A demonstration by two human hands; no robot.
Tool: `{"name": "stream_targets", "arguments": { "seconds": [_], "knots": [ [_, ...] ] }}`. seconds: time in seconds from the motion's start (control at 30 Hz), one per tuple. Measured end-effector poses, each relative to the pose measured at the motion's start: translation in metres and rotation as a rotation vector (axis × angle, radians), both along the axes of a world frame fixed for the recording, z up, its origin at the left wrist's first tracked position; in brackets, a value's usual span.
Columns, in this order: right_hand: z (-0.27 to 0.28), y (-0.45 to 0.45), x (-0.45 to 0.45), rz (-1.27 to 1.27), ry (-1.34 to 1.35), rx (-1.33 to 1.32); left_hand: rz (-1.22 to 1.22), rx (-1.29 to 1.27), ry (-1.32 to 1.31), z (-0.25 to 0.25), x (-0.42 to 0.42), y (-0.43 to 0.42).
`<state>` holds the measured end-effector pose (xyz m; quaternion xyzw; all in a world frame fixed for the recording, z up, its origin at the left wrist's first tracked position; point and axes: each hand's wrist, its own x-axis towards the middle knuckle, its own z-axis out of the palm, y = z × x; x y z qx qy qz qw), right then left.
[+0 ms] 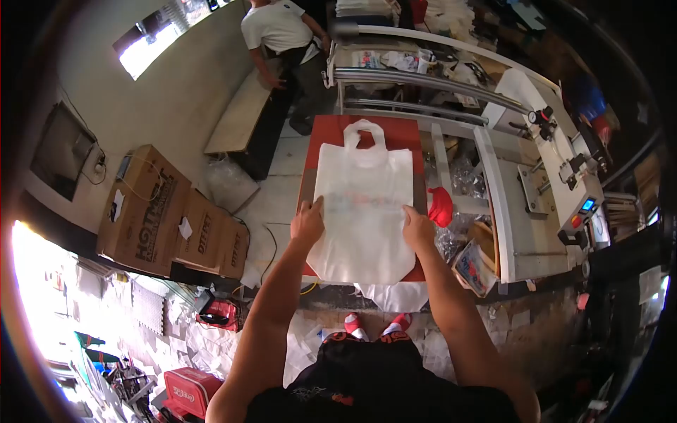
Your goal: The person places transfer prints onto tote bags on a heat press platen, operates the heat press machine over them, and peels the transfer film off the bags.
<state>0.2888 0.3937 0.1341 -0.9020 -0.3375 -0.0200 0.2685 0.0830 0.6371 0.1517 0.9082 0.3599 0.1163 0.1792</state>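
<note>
A white fabric tote bag (363, 243) lies flat before me, its loop handle pointing away. Beneath it is a red board (325, 130) with a grey-brown strip showing at the sides. Faint coloured marks show through the middle of the bag. My left hand (308, 223) grips the bag's left edge, thumb on top. At the opposite edge my right hand (419, 227) pinches the fabric in the same way. Just beyond the right hand sits a red cloth-like object (440, 206). White material (395, 296) hangs below the board's near edge.
A roller machine (543, 162) with a gauge and lit display stands at the right. Cardboard boxes (148, 211) lean at the left wall, near a bench (243, 123). Another person (282, 35) stands at the back. Paper scraps litter the floor around a red case (190, 393).
</note>
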Motion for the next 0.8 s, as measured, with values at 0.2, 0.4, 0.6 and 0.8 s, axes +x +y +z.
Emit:
{"name": "stream_targets", "arguments": {
  "seconds": [0.2, 0.4, 0.6, 0.8],
  "knots": [
    [-0.009, 0.003, 0.017, 0.051, -0.136, 0.054, -0.015, 0.039, -0.023, 0.008, 0.002, 0.014],
    [-0.001, 0.001, 0.004, 0.064, -0.160, 0.121, -0.021, 0.019, -0.133, -0.007, -0.001, 0.016],
    [-0.012, -0.002, 0.007, 0.128, -0.241, 0.195, -0.075, 0.142, -0.090, 0.008, -0.007, 0.011],
    [0.054, 0.025, -0.022, 0.217, -0.409, 0.367, -0.335, 0.256, -0.319, 0.032, 0.032, -0.005]
  ]
}}
